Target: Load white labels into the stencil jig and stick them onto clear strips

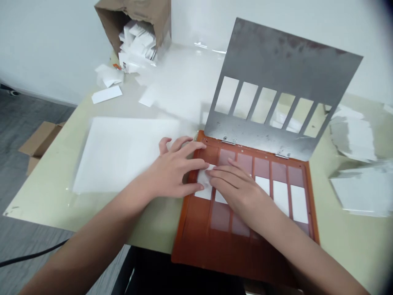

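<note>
Both hands (208,180) meet over a white slip (204,180) on an orange tray (196,229).

The left hand (175,170) has its fingers spread, the right hand (236,190) has its fingers close together, and both sets of fingertips rest on the slip from either side; whether they grip it, I cannot tell. The slip lies right between the fingertips, over the tray's leftmost slot, with another slip (220,198) just under the right hand. At 3 o'clock, three more slips (281,198) sit in slots. At 1 o'clock, a hinged steel plate (276,61) with six windows stands tilted up. A white sheet (123,155) lies on the table (46,200) at 9 o'clock. At 11 o'clock, a tipped box (132,20) spills white cards (138,45). Loose sheets (359,188) lie beyond the tray at 3 o'clock.
</note>
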{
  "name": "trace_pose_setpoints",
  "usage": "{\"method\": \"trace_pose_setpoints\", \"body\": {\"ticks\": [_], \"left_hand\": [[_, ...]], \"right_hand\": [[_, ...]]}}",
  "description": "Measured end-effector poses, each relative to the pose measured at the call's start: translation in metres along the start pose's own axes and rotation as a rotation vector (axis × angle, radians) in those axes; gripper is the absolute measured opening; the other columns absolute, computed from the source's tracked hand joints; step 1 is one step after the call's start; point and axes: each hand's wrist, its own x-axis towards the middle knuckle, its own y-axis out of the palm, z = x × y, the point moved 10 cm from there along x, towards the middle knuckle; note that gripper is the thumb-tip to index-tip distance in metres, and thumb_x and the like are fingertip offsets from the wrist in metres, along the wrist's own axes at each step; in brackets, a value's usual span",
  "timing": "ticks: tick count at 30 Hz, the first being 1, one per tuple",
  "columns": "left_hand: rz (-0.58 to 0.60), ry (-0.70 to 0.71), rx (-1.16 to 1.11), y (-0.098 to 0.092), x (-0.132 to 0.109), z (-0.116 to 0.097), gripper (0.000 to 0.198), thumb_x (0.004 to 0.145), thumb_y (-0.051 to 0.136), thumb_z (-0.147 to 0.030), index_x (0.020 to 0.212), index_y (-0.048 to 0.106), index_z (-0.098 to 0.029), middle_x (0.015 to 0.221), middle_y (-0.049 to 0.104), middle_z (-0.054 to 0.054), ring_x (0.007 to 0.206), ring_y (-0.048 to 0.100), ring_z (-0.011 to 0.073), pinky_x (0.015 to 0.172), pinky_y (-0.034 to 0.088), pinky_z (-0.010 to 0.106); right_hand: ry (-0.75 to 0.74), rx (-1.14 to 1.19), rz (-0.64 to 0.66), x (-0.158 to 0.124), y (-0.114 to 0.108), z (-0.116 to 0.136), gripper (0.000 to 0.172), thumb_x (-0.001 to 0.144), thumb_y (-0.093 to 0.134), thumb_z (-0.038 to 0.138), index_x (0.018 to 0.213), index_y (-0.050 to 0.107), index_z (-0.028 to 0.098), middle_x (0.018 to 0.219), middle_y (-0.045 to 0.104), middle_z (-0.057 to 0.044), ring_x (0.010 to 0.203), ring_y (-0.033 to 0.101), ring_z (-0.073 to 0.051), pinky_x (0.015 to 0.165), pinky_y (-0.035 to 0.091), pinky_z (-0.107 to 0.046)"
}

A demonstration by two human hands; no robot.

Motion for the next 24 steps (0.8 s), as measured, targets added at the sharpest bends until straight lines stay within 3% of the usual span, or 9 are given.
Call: {"method": "trace_pose_setpoints", "body": {"ticks": [16,24], "left_hand": [[-0.026,0.021,-0.034,-0.003,-0.0001,-0.0025,0.03,0.082,0.068,-0.049,0.105,0.073,-0.03,0.137,0.06,0.006,0.127,0.045,0.0366,0.099,0.019,0.054],[-0.072,0.054,-0.025,-0.008,-0.0002,-0.0059,0.024,0.082,0.068,-0.047,0.093,0.076,-0.028,0.131,0.064,0.006,0.125,0.048,0.0354,0.098,0.019,0.052]], "right_hand": [[-0.024,-0.118,-0.023,0.0022,-0.0009,0.0063,0.036,0.094,0.04,-0.002,0.103,0.071,0.013,0.109,0.075,-0.009,0.107,0.067,-0.022,0.112,0.047,-0.051],[-0.042,-0.14,-0.035,0.0041,-0.0029,0.0084,0.036,0.094,0.038,-0.003,0.101,0.071,0.012,0.105,0.076,-0.009,0.101,0.069,-0.021,0.111,0.048,-0.048]]}}
